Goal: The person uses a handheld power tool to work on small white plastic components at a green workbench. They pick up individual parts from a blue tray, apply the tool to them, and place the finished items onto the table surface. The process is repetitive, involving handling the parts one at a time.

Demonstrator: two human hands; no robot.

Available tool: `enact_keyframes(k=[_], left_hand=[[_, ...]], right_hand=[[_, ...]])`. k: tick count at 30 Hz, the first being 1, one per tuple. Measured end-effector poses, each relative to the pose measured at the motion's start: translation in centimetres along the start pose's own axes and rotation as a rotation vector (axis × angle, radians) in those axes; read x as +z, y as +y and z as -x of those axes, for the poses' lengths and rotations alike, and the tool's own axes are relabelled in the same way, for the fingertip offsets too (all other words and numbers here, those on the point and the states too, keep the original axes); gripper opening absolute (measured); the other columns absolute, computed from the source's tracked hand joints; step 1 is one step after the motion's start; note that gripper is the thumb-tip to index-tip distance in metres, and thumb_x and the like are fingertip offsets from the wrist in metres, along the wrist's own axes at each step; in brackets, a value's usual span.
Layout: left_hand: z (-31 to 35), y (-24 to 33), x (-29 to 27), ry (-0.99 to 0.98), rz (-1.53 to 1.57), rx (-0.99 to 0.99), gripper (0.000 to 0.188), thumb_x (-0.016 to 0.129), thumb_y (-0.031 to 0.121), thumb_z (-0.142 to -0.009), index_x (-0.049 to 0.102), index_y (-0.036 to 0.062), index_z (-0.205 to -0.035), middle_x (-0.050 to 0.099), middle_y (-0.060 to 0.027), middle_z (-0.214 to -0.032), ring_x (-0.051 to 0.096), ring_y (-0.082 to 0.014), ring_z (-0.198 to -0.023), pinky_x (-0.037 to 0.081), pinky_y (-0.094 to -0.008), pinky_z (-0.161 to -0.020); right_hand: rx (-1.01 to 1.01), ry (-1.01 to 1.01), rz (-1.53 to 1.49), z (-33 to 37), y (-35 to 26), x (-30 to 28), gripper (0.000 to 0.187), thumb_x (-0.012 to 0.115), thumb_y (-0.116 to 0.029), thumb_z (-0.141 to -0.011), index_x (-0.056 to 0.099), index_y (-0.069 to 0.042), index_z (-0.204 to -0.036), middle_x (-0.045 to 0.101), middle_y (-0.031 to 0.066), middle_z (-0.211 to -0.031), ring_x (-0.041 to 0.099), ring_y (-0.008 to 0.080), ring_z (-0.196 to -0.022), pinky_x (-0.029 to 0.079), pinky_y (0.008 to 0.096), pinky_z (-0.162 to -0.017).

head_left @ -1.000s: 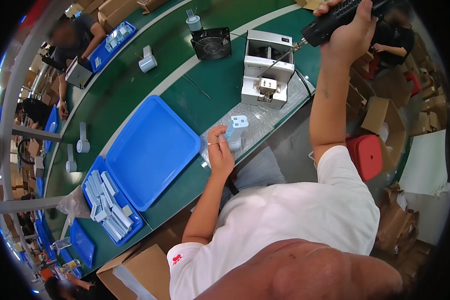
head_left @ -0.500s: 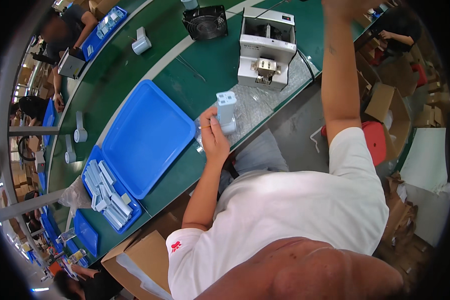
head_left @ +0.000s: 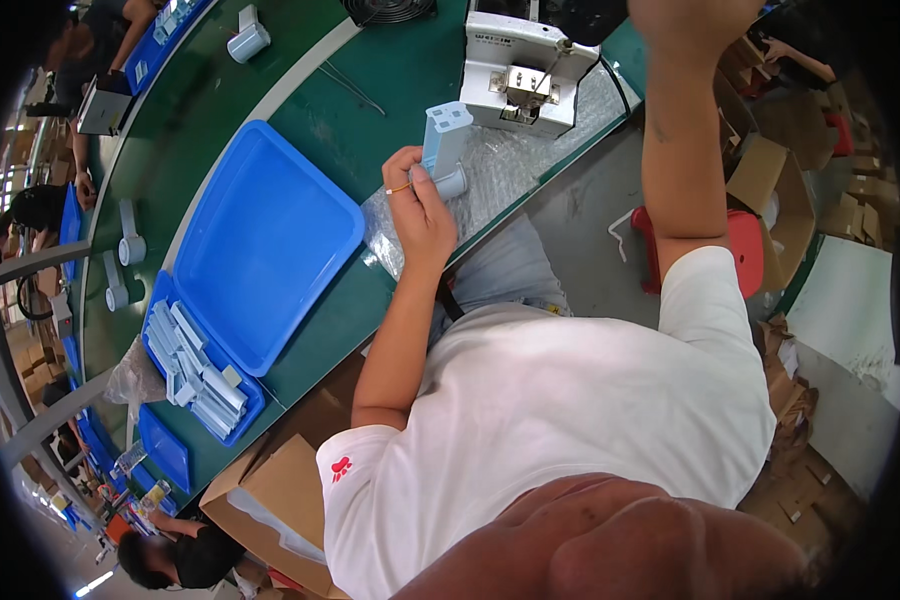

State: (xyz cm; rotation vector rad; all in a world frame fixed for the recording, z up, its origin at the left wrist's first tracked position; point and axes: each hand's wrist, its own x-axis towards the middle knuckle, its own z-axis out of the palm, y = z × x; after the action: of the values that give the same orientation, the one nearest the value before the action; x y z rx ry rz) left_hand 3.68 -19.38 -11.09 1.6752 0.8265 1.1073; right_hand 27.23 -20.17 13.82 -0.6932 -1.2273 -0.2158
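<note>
Gripping pale blue plastic part (head_left: 444, 145) upright in my left hand (head_left: 422, 205) over bubble wrap (head_left: 510, 170); right hand (head_left: 692, 15) raised, fingers out of frame, cannot tell; loose pinch could drop part

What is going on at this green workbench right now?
A person in a white shirt sits at a green bench. Their left hand holds a pale blue plastic part upright over a sheet of bubble wrap. Their right hand is raised at the picture's top edge. Blue trays lie to the left, one holding similar parts.
</note>
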Motion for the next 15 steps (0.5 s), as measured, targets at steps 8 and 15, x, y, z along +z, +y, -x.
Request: enact_keyframes(k=[8, 15], left_hand=[[-0.1, 0.6, 0.2, 0.025, -0.065, 0.072, 0.02, 0.043, 0.007, -0.104, 0.058, 0.0005, -0.116, 0.059, -0.0177, -0.122, 0.054, -0.0325, -0.114, 0.041, -0.0413, -0.102], [-0.1, 1.0, 0.0, 0.031, -0.105, 0.196, 0.021, 0.043, 0.006, -0.103, 0.06, 0.0034, -0.114, 0.059, -0.0171, -0.119, 0.051, -0.0347, -0.112, 0.039, -0.0448, -0.101]], right_hand=[[0.105, 0.03, 0.055, 1.9, 0.9, 1.7, 0.025, 0.061, -0.026, -0.106, 0.052, -0.006, -0.118, 0.061, 0.0044, -0.081, 0.057, 0.0108, -0.05, 0.047, 0.0245, -0.043], [0.477, 0.106, -0.165, 3.8, -5.0, 4.6, 0.046, 0.047, -0.051, -0.107, 0.053, -0.006, -0.102, 0.06, 0.0065, -0.075, 0.057, 0.013, -0.05, 0.05, 0.0261, -0.043]])
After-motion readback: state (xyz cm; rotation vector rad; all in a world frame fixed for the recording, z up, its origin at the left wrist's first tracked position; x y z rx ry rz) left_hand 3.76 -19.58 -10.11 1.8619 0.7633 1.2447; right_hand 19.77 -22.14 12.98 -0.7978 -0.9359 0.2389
